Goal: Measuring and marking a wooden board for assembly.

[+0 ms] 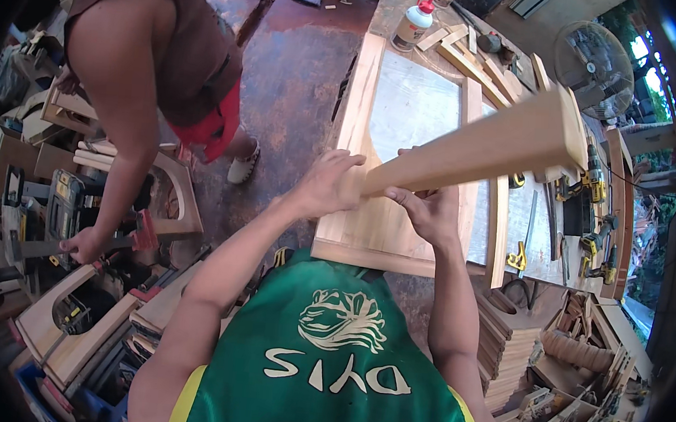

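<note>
A long, light wooden bar (478,147) slants upward to the right across my view, its thick squared end raised high. My right hand (430,216) grips the bar from the near side, thumb showing below it; its other fingers are partly hidden. At the bar's low end, my left hand (329,185) is closed around it, with the grip partly covered. Beneath both hands lies a wooden frame (376,234) with a curved inner edge, flat on the workbench. More upright frame pieces (497,231) stand to its right.
A white glue bottle (412,28) with a red cap and loose wood strips (476,67) sit at the bench's far end. Cordless drills (593,179) line the right side, near a fan (593,66). At left, a co-worker (141,45) bends over a clamp (142,231) and wooden pieces.
</note>
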`<state>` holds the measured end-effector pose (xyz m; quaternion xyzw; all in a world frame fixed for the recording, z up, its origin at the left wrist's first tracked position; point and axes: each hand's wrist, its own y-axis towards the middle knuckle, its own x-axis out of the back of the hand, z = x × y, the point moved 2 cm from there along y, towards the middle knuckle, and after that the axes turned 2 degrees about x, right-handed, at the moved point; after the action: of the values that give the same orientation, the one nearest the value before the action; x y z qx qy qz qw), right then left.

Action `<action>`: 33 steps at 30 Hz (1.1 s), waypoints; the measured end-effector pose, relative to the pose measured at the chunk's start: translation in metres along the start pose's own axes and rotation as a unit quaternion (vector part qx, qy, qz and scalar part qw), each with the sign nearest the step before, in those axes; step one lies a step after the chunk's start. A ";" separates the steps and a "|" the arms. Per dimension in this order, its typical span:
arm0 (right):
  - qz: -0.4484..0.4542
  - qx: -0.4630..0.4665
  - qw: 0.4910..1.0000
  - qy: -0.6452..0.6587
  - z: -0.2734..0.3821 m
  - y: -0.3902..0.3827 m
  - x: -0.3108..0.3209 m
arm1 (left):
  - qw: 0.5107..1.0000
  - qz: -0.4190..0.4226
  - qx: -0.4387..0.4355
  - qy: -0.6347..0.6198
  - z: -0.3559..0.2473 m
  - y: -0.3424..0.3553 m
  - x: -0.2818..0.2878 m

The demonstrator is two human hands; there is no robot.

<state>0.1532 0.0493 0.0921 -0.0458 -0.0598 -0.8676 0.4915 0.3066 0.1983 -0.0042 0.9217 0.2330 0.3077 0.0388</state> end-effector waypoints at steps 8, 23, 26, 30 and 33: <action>0.040 0.119 0.969 -0.213 -0.011 -0.003 -0.011 | 0.999 -0.009 -0.015 0.029 0.020 0.001 -0.009; -0.030 0.045 0.998 -0.017 -0.011 -0.004 -0.020 | 0.997 0.010 0.033 -0.064 0.025 -0.004 -0.014; -0.006 0.052 0.994 -0.094 -0.011 -0.003 -0.020 | 0.997 0.009 0.036 -0.067 0.026 -0.007 -0.014; -0.032 0.029 0.998 -0.047 -0.007 -0.003 -0.025 | 0.997 0.002 0.031 -0.068 0.029 -0.009 -0.017; -0.040 0.003 0.999 -0.018 -0.004 -0.003 -0.025 | 0.998 0.009 0.024 -0.059 0.027 -0.009 -0.016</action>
<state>0.1631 0.0720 0.0844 -0.0579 -0.0729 -0.8856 0.4550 0.3075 0.2009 -0.0372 0.9411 0.2292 0.2472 0.0278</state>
